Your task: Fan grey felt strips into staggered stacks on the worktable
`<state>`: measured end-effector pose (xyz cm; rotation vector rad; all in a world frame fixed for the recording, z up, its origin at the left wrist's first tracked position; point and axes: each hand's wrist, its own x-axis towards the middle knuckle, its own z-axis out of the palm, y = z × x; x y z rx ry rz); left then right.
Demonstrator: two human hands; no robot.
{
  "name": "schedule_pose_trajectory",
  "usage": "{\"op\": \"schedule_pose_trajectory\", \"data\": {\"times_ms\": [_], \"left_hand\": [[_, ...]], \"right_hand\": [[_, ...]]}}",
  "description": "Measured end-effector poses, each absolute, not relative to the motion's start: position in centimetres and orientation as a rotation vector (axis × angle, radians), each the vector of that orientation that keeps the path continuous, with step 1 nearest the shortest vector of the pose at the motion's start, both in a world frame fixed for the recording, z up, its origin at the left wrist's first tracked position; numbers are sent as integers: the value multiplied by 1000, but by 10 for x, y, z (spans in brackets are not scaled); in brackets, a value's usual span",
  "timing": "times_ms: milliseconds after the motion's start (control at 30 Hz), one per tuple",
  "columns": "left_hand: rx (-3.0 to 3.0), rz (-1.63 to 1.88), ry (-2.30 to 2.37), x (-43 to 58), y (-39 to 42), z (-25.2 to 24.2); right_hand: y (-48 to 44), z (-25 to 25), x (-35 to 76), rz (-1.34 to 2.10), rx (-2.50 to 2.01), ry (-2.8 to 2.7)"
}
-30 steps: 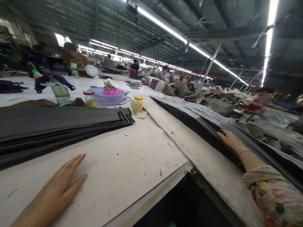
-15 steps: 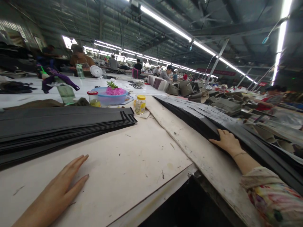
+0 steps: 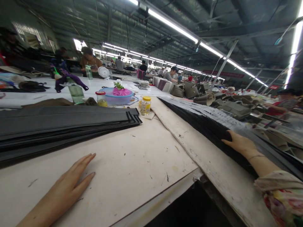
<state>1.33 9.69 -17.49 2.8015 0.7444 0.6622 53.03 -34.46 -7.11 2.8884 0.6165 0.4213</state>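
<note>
My left hand (image 3: 67,187) is open, its fingers stretched out over the bare pale tabletop (image 3: 132,157), and holds nothing. In front of it lies a stack of long dark grey strips (image 3: 78,121) with black edges. At the right, my right hand (image 3: 242,145) rests on a second stack of long black and grey strips (image 3: 203,126), thumb and fingers apart along its near side. Pale patches cover the far part of that stack's top. Its fingertips on the far side are partly hidden.
Beyond the strips stand a yellow-lidded jar (image 3: 145,106), a red-lidded jar (image 3: 101,99) and a blue basin (image 3: 118,96) with something pink inside. Grey bags (image 3: 229,107) are heaped at the right. A dark gap (image 3: 184,205) opens below the table's front edge. Several people work farther back.
The view has turned slightly left. My right hand has slid a little back along the right stack, whose side edges look more fanned out. My left hand stays flat and open.
</note>
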Motion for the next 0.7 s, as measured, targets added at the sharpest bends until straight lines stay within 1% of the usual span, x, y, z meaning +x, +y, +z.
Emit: {"op": "schedule_pose_trajectory", "data": {"times_ms": [133,233,467,700], "left_hand": [[2832,664,721,13,96,-172],[2841,693,692,13,96,-171],[2824,744,689,15,94,-171],[2852,643,664,15,90,-169]], "right_hand": [[-330,-93,513,578,2816,642],[-325,-99,510,609,2792,637],[-324,-72,508,504,2794,621],[-324,-67,448,481,2840,713]]}}
